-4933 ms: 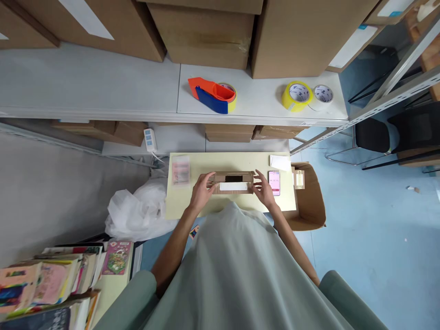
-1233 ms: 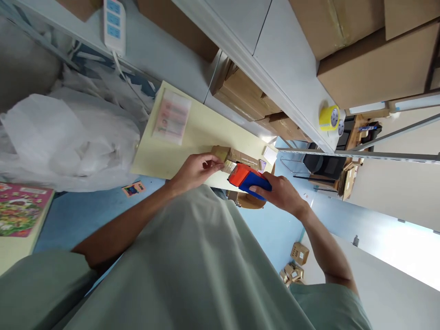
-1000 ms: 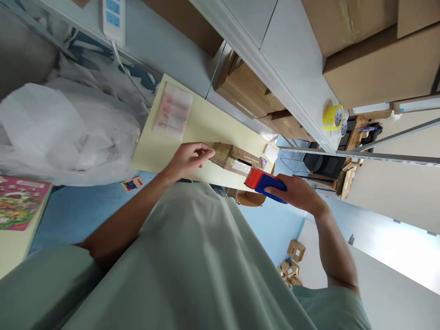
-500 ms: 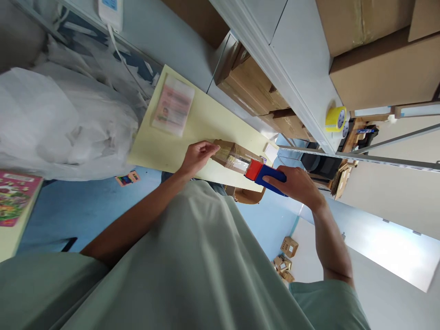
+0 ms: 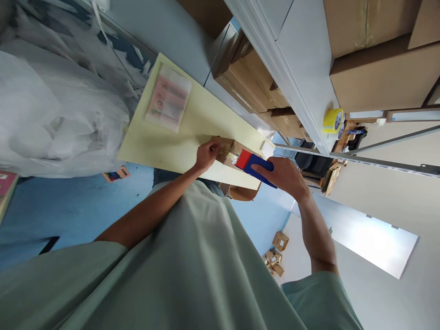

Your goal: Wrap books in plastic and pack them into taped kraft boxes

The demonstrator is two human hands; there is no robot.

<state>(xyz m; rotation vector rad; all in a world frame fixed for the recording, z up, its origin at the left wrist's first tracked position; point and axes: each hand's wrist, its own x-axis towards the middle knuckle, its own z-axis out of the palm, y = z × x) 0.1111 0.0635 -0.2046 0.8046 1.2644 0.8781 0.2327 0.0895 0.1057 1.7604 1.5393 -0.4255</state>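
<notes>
The left hand (image 5: 206,155) bends its fingers at the left end of the carton (image 5: 227,150); whether they pinch it cannot be told. Just right of them is the tape dispenser (image 5: 252,165), clasped between thumb and fingers of the right hand (image 5: 287,178); its pull could skid the carton if the left hold is loose.

Oblong brown cardboard box (image 5: 228,149), glossy tape (image 5: 225,157) over surface, lying on pale yellow tabletop (image 5: 165,149), one end at left fingers (image 5: 208,150). Red-and-blue plastic tape dispenser (image 5: 252,162), clasped in right fingers (image 5: 263,171), slanted, red head at box side; contact unclear.
</notes>
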